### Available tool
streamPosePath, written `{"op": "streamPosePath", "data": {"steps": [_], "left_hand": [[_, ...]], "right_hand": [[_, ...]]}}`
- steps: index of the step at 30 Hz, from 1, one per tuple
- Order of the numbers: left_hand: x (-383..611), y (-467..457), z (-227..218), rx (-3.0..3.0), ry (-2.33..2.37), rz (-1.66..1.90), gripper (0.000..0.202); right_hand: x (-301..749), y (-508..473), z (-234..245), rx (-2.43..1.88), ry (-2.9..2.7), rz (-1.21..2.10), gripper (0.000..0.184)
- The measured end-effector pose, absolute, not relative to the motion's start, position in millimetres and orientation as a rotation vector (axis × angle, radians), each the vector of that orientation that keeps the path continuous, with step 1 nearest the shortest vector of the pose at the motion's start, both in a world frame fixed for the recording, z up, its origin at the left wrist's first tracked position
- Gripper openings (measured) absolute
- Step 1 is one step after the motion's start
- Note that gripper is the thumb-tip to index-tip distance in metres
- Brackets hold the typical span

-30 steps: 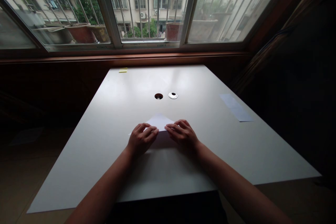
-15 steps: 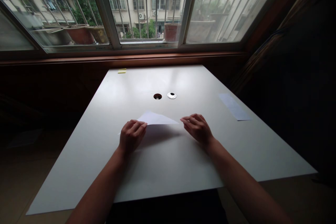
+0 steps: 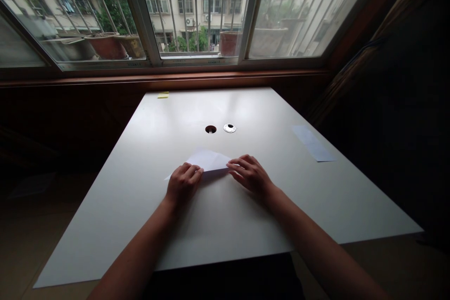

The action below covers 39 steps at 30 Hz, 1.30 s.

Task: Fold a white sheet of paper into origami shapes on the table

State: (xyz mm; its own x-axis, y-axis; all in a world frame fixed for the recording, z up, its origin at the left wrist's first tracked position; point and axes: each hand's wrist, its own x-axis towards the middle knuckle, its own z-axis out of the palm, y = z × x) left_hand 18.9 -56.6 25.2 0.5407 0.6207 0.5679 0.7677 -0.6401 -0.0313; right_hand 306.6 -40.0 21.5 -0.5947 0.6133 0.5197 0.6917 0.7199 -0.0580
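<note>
A folded sheet of white paper (image 3: 208, 159) lies low over the middle of the white table (image 3: 225, 229), its folded edge towards me. My left hand (image 3: 184, 182) is closed on the near left part of this edge, fingertips pinching it. At the paper's right corner is my right hand (image 3: 250, 173), its fingertips touching the corner and its fingers partly bent and slightly apart. The thumb of the right hand shows below the edge. The paper's left tip sticks out behind my left hand.
A strip of white paper (image 3: 312, 143) lies near the table's right edge. Yellow sticky notes (image 3: 163, 95) are at the far left corner. Beyond my hands are a round hole (image 3: 211, 129) in the tabletop and a round cover (image 3: 229, 128). A barred window stands behind the table.
My right hand has moved left onto the paper's right corner, from which it was apart. My left hand has shifted slightly right, and the paper's near edge sits lower.
</note>
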Motion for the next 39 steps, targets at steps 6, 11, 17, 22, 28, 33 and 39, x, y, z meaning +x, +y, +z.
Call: {"op": "streamPosePath", "data": {"steps": [6, 11, 17, 22, 28, 33, 39], "left_hand": [[21.8, -59.3, 27.6, -2.483, -1.087, -0.813, 0.019], [20.7, -59.6, 27.2, -2.487, -1.059, -0.853, 0.022], [13.4, -56.5, 25.9, -2.499, -1.105, -0.834, 0.024], [2.5, -52.8, 24.8, -2.450, -1.230, -0.863, 0.024], [-9.8, -48.5, 27.8, -2.337, -1.386, -1.017, 0.020], [-32.2, -42.1, 30.4, -2.210, -1.514, -1.229, 0.017], [-42.6, -32.9, 26.2, -2.192, -1.673, -1.591, 0.014]], "right_hand": [[276.2, -36.7, 21.7, -0.904, -2.472, -0.168, 0.033], [266.8, -33.1, 20.6, -0.892, -2.445, -0.198, 0.031], [282.7, -29.8, 12.0, -1.001, -2.394, -0.188, 0.034], [302.0, -25.8, 6.8, -1.113, -2.274, -0.166, 0.032], [314.9, -21.8, 3.6, -1.112, -2.140, -0.078, 0.033], [308.9, -19.8, 4.9, -1.102, -2.054, -0.034, 0.036], [301.0, -23.1, 8.7, -1.088, -2.067, -0.036, 0.036]]}}
